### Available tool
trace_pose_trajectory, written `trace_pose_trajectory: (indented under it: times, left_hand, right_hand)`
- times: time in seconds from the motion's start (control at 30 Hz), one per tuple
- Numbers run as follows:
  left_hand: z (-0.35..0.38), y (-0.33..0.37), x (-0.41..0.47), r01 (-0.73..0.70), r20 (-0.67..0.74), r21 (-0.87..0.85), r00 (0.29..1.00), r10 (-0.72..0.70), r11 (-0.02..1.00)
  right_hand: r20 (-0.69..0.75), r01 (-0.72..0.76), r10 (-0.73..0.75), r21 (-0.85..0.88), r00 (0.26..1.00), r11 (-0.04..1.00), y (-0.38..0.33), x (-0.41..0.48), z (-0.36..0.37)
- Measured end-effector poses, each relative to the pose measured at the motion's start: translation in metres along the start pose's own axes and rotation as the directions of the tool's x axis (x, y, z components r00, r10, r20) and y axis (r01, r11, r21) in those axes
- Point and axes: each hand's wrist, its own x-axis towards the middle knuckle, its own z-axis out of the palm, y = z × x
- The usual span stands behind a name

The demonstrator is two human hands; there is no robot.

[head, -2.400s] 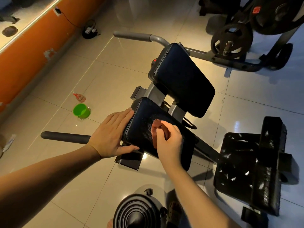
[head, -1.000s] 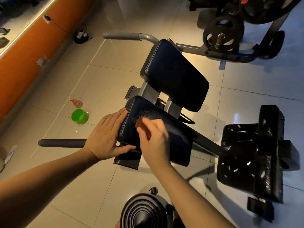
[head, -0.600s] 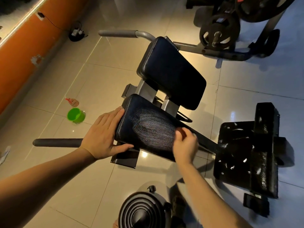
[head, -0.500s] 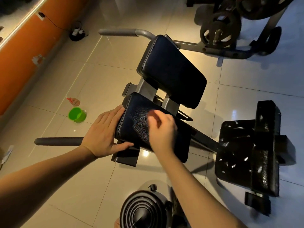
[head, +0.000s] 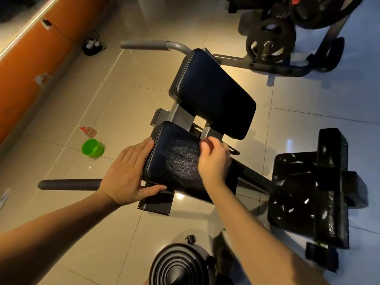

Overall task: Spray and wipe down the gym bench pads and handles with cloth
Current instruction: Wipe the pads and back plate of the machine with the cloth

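The bench's near black pad [head: 176, 161] shows a wet, streaked patch in its middle. My left hand [head: 127, 173] rests flat against the pad's left edge, thumb along the front edge. My right hand [head: 213, 159] is curled on the right part of the pad, blurred by motion; the cloth stays hidden beneath it. A second black pad [head: 213, 93] sits tilted just beyond. One black handle [head: 70, 184] sticks out left below my left hand, and a grey handle [head: 144, 45] juts left at the far end.
A spray bottle [head: 88, 130] and a green cup [head: 91, 148] lie on the tiled floor to the left. A scuffed black foot platform [head: 308, 192] stands right. Stacked black plates [head: 178, 264] sit near my feet. A plate-loaded machine [head: 269, 41] stands far right; an orange wall [head: 24, 64] runs along the left.
My right hand has swept back and forth across the near pad and now sits toward its right far edge, leaving a wider wet streak. The left hand has stayed put.
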Motion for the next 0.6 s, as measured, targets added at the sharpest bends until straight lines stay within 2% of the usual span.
trace_pose_trajectory:
  times: [0.07, 0.17, 0.2, 0.23, 0.3, 0.37, 0.4, 0.5, 0.57, 0.6]
  left_hand:
    - [0.0, 0.0, -0.001, 0.005, -0.004, -0.017, 1.0, -0.005, 1.0]
    - [0.0, -0.001, -0.001, 0.004, -0.01, -0.029, 1.0, -0.004, 1.0]
    - [0.0, -0.001, -0.001, -0.001, -0.012, -0.024, 1.0, 0.0, 1.0]
    - [0.001, 0.0, 0.0, -0.007, -0.012, -0.02, 1.0, 0.006, 1.0]
    - [0.001, 0.0, 0.0, -0.007, -0.019, -0.017, 1.0, 0.006, 1.0]
    - [0.001, 0.0, -0.001, -0.009, -0.019, -0.01, 1.0, 0.009, 1.0]
    - [0.001, 0.0, -0.001, -0.008, -0.019, -0.008, 1.0, 0.008, 1.0]
    - [-0.001, 0.0, -0.001, -0.008, -0.014, -0.006, 1.0, 0.008, 1.0]
    - [-0.001, 0.0, 0.0, -0.002, -0.017, -0.007, 1.0, 0.002, 1.0]
    - [-0.001, 0.0, 0.0, -0.003, -0.02, -0.01, 1.0, 0.003, 1.0]
  right_hand:
    - [0.081, 0.222, -0.223, 0.02, 0.971, 0.975, -0.031, -0.02, 0.006]
    - [0.148, 0.544, -0.538, -0.001, 0.83, 0.839, -0.011, -0.047, -0.007]
    - [0.148, 0.553, -0.542, -0.049, 0.827, 0.832, 0.015, -0.046, -0.013]
    - [0.132, 0.464, -0.451, -0.096, 0.883, 0.881, 0.042, -0.04, -0.021]
    - [0.071, 0.152, -0.143, -0.156, 0.987, 0.976, 0.082, -0.02, -0.034]
    - [0.03, -0.057, 0.063, -0.166, 0.998, 0.984, 0.084, -0.006, -0.033]
    - [0.023, -0.069, 0.073, -0.132, 0.997, 0.989, 0.069, -0.001, -0.025]
    - [0.039, 0.131, -0.13, -0.021, 0.991, 0.991, -0.006, -0.009, 0.004]
    - [0.092, 0.328, -0.328, 0.014, 0.94, 0.944, -0.042, -0.031, 0.01]
    - [0.13, 0.435, -0.434, 0.017, 0.892, 0.9, -0.046, -0.046, 0.008]
